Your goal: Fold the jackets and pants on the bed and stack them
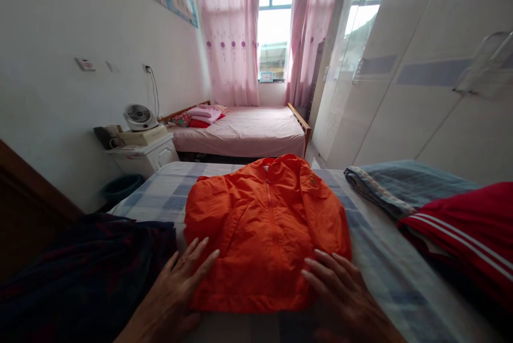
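At the far left a dark cloth (92, 273) lies rumpled on the checked sheet (158, 185), its near part in shadow. Beyond it a green bin (120, 189) stands beside a white cabinet (162, 157), where a fan (140, 115) rests on a pale box (144, 135). The left hand (180, 276) comes in from below, open, its fingers straight and spread. The fingertips rest on the near left part of an orange jacket (256, 247); the thumb is dark and blurred below the hem, and no grip shows. The jacket lies front up in the middle of the sheet, collar away from the person, hem toward the person, zip running down its front. Behind it is a bed (256, 129) with folded bedding (204, 114) on its left end, then pink curtains (228, 22) and a window (274, 28). The right hand (340, 289) is open too, fingers extended over the jacket's near right edge, gripping nothing that shows. Further right, folded jeans (417, 182) and a red garment (476, 220) with white stripes lie overlapping before a white wardrobe (425, 113).
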Demonstrator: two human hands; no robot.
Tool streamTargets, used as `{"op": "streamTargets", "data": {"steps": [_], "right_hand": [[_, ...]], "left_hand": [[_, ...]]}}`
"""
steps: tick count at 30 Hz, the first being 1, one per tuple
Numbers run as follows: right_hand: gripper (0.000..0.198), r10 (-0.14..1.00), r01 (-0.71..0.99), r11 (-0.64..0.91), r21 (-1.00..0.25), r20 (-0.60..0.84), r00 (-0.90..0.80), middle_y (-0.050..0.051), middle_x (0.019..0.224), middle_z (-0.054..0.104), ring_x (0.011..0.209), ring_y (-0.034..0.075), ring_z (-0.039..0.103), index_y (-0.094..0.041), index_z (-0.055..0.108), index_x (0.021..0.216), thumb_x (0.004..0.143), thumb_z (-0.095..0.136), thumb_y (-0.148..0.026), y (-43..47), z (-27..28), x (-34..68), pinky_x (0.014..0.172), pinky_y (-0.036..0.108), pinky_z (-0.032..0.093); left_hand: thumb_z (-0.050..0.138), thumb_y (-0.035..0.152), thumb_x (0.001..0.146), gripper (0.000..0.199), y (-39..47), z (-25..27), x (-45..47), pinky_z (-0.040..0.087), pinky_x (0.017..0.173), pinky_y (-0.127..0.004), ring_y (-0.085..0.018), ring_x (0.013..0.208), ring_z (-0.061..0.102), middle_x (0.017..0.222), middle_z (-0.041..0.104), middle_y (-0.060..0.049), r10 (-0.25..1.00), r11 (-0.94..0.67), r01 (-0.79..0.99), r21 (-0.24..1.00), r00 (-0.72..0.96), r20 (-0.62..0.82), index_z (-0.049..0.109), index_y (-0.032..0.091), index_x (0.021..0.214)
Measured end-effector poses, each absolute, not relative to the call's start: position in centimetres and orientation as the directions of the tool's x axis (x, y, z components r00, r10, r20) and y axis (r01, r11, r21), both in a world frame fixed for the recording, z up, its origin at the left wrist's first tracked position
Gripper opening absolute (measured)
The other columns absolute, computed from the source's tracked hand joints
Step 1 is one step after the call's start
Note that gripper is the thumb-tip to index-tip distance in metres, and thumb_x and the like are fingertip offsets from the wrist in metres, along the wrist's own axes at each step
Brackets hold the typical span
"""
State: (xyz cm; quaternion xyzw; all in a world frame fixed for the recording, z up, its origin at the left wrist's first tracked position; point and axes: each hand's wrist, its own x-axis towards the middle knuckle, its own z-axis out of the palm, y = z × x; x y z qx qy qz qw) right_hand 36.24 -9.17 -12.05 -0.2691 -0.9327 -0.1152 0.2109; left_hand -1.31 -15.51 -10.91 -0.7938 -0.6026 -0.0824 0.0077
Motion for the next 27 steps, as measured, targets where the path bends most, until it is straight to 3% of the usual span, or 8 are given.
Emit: {"op": "streamTargets", "data": {"steps": [2,5,8,11,17,22,24,27], "right_hand": [[0.068,0.485,0.586,0.799,0.133,0.432,-0.76,0.005,0.142,0.043,0.134,0.026,0.028,-0.017,0.04,0.138,0.077,0.061,-0.035,-9.4,-12.5,35.3,0.111,0.04,0.012],[0.059,0.562,0.675,0.734,0.075,0.489,-0.667,0.005,0.139,0.047,0.13,0.025,0.034,-0.017,0.045,0.135,0.078,0.056,-0.024,-8.5,-12.7,33.3,0.108,0.042,0.016],[0.043,0.603,0.746,0.666,0.003,0.586,-0.541,0.006,0.125,0.059,0.121,0.025,0.044,-0.018,0.055,0.124,0.081,0.052,-0.02,-7.0,-11.6,32.1,0.101,0.04,0.027],[0.031,0.625,0.814,0.581,0.03,0.623,-0.469,0.007,0.109,0.065,0.106,0.024,0.053,-0.017,0.061,0.111,0.083,0.05,-0.016,-5.3,-9.3,32.8,0.088,0.037,0.036],[0.029,0.741,0.965,0.23,0.123,0.62,-0.256,0.011,0.105,0.062,0.094,0.029,0.055,-0.016,0.059,0.108,0.082,0.047,-0.02,-2.8,-5.9,37.6,0.075,0.04,0.041],[0.033,0.856,0.967,0.127,-0.219,0.517,0.004,0.011,0.108,0.061,0.086,0.025,0.061,-0.017,0.056,0.106,0.078,0.041,-0.024,-4.3,-7.3,40.1,0.065,0.034,0.047],[0.034,0.906,0.945,0.115,-0.307,0.423,0.027,0.009,0.101,0.065,0.08,0.024,0.064,-0.02,0.057,0.106,0.077,0.038,-0.024,-5.2,-8.3,40.3,0.063,0.034,0.048],[0.04,0.95,0.895,0.209,-0.394,0.299,-0.09,0.007,0.086,0.07,0.076,0.025,0.067,-0.022,0.062,0.106,0.076,0.035,-0.022,-4.6,-8.4,39.5,0.063,0.034,0.05]], "left_hand": [[0.051,0.011,0.074,0.069,-15.0,-11.5,-1.2,0.036,0.105,-0.047,-0.029,0.133,0.035,0.149,0.031,-0.01,0.979,-0.159,0.976,0.146,0.137,0.151,0.038,0.027,0.14],[0.043,0.018,0.081,0.05,-13.5,-10.6,-0.3,0.043,0.101,-0.038,-0.025,0.126,0.047,0.141,0.045,-0.011,0.987,-0.075,0.926,0.37,0.016,0.159,0.053,0.02,0.13],[0.043,0.03,0.084,0.042,-12.5,-7.2,0.9,0.045,0.099,-0.034,-0.024,0.114,0.056,0.123,0.061,-0.008,0.972,-0.106,0.772,0.626,-0.052,0.229,0.062,0.018,0.119],[0.045,0.029,0.08,0.041,-12.2,-3.2,1.4,0.046,0.095,-0.032,-0.024,0.107,0.059,0.112,0.066,-0.006,0.93,-0.153,0.655,0.74,-0.159,0.333,0.063,0.017,0.115],[0.043,0.025,0.081,0.038,-12.4,-2.0,0.3,0.048,0.084,-0.032,-0.021,0.091,0.059,0.096,0.062,-0.005,0.83,-0.208,0.839,0.503,-0.121,0.545,0.064,0.02,0.112],[0.042,0.014,0.075,0.05,-13.9,-6.5,-0.8,0.049,0.082,-0.034,-0.025,0.101,0.059,0.111,0.06,-0.01,0.941,-0.02,0.974,0.227,-0.058,0.334,0.057,0.019,0.122],[0.041,0.014,0.074,0.056,-14.4,-7.5,-1.2,0.051,0.075,-0.034,-0.025,0.096,0.063,0.112,0.063,-0.009,0.978,0.094,0.967,0.237,-0.135,0.161,0.051,0.022,0.129],[0.042,0.017,0.072,0.05,-12.8,-6.6,-1.6,0.054,0.073,-0.032,-0.025,0.089,0.067,0.101,0.07,-0.008,0.991,0.065,0.896,0.439,-0.11,0.079,0.061,0.019,0.118]]}}
